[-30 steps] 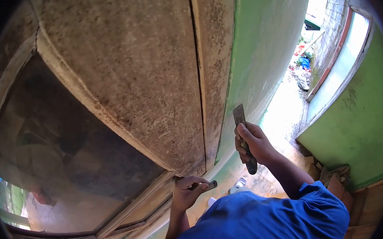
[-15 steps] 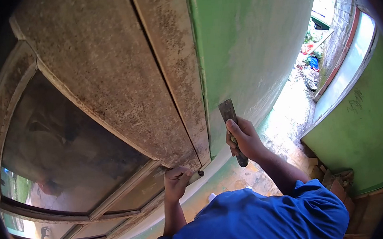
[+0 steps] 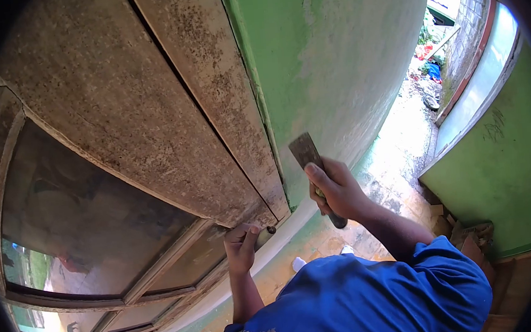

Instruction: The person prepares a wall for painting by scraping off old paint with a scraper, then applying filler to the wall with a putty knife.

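In my right hand [image 3: 337, 188] is a scraper [image 3: 305, 148], a putty knife with a broad dirty blade. The blade points up and to the left, apart from the green wall [image 3: 308, 69] behind it, and its dark handle end shows below my fist. My left hand [image 3: 241, 248] is closed around a pale, rounded, handle-like piece [image 3: 263, 237] with a dark end; most of it is hidden by the fingers. That hand is at the lower edge of the brown, speckled wooden frame [image 3: 151, 137], beside a glass pane [image 3: 94, 204].
A narrow wooden strip [image 3: 209, 89] runs between the frame and the green wall. Boxes or scraps [image 3: 473, 234] lie in the corner on the right. Farther off, a bright passage [image 3: 406, 130] leads outside past a window [image 3: 484, 86]. The tiled floor [image 3: 322, 249] looks worn.
The view has shifted slightly. My right hand and the scraper have moved a little left and up, with the blade more tilted. My left hand still grips the pale piece.
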